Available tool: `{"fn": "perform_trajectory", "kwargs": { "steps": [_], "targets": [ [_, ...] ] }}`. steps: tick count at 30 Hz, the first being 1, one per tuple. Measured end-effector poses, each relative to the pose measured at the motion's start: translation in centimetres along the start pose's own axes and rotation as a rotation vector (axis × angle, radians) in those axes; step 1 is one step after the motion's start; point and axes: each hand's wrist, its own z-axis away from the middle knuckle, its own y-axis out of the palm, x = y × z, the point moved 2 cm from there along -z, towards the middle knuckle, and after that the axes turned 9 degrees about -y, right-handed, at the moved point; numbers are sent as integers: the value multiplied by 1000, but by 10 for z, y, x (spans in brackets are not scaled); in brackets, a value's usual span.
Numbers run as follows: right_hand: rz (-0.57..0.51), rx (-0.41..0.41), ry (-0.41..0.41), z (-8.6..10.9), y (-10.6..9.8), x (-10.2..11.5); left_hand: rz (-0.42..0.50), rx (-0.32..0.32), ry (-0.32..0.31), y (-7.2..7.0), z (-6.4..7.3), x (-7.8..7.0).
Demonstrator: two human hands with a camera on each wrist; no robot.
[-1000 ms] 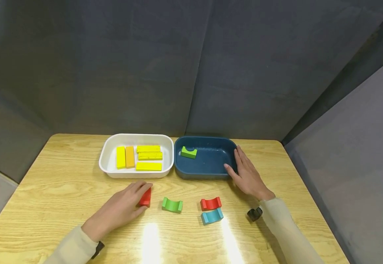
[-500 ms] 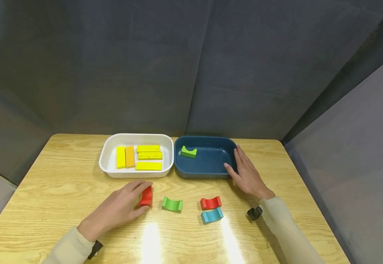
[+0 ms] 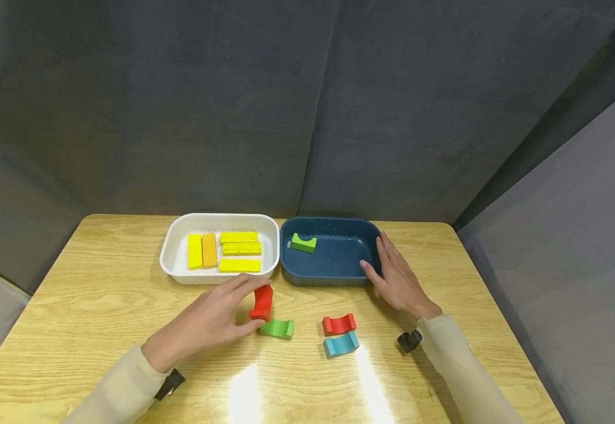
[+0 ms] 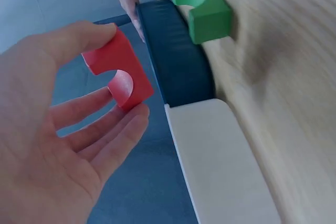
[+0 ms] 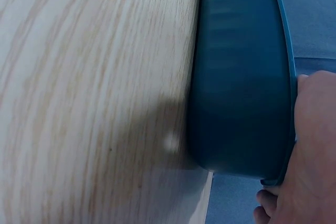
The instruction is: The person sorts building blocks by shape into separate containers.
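Note:
My left hand [image 3: 206, 321] holds a red arch-shaped block [image 3: 262, 303] by its ends, thumb on one and fingers on the other. In the left wrist view the red block [image 4: 123, 69] is off the table, its curved notch facing the palm. From above, it overlaps a green arch block [image 3: 281, 330] lying on the table. My right hand [image 3: 399, 285] grips the right end of a dark blue tray [image 3: 328, 278], thumb over the rim inside and fingers along the outer wall. The right wrist view shows this hand [image 5: 315, 140] at the tray's rim.
Inside the blue tray lies a light green arch block [image 3: 303, 243]. A white tray [image 3: 166, 259] beside it holds several yellow bars [image 3: 239, 265] and an orange one [image 3: 209, 250]. Another red arch block [image 3: 339, 324] and a blue one [image 3: 341, 345] lie close together nearer the front.
My left hand has lifted the red arch block from the table and moved it right, over to the green one. The right hand and both trays have stayed put.

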Motion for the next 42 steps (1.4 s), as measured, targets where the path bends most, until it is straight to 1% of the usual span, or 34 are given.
{"fn": "perform_trajectory", "kwargs": {
  "steps": [7,13,16,19,23,27,30,35,42],
  "targets": [
    [6,-1,-3,0,0,1,11,35,12,-3,-17,-13],
    [4,-2,-3,0,-1,2,9,41,33,-4,-32,-23],
    [1,-3,-3,0,0,2,-5,35,57,-4,-40,-29],
    [7,-4,-8,-1,0,2,-12,15,95,-3,-49,-35],
    [12,-6,-10,-1,1,0,-16,-9,121,-4,-63,-43],
    [7,-5,-6,0,-1,1,-33,-19,111,-3,-77,-50],
    [-1,-4,-7,1,-1,1,-54,-28,92,-2,-88,-52],
    [-1,-3,-6,1,0,2,-66,-25,55,1,-103,-49],
    [6,-4,0,0,0,0,-106,-4,37,5,-121,-45]
  ]
}}
